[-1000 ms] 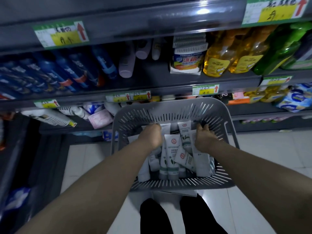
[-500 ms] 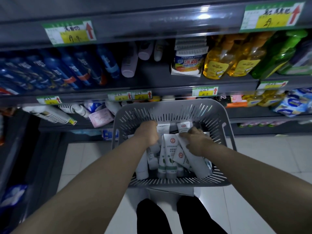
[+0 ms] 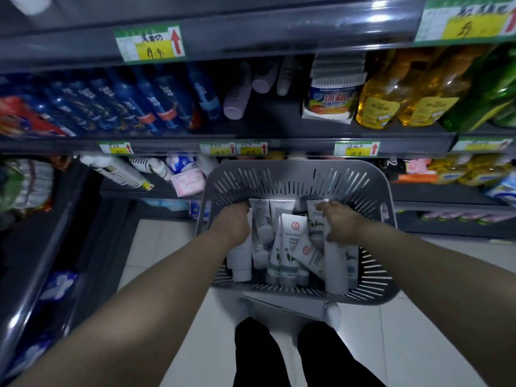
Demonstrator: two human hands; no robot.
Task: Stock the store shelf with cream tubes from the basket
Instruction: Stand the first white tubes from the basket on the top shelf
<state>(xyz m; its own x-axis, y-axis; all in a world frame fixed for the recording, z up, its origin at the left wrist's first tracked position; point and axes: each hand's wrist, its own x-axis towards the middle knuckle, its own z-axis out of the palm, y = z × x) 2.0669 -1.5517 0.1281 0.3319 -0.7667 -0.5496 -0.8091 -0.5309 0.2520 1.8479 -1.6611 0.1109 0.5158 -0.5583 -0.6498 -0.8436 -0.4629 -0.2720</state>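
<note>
A grey slotted plastic basket (image 3: 296,177) sits in front of me, below the shelves, with several white cream tubes (image 3: 290,241) lying in it. My left hand (image 3: 233,223) reaches into the basket's left side, fingers curled down round a white tube (image 3: 240,261) that it partly hides. At the right side my right hand (image 3: 342,222) grips a long white tube (image 3: 335,266), with its cap end toward me. The dark shelf (image 3: 279,127) stands just behind the basket.
Blue bottles (image 3: 156,101), pale lilac bottles (image 3: 237,99), a stacked tub (image 3: 332,96) and yellow oil bottles (image 3: 382,99) fill the middle shelf. White tubes and a pink packet (image 3: 188,181) lie on the lower shelf. My dark-trousered legs (image 3: 279,353) stand on pale floor tiles.
The view has shifted right and closer. My right hand closed round a long tube and drew it toward the basket's right side. My left hand stays in the left side.
</note>
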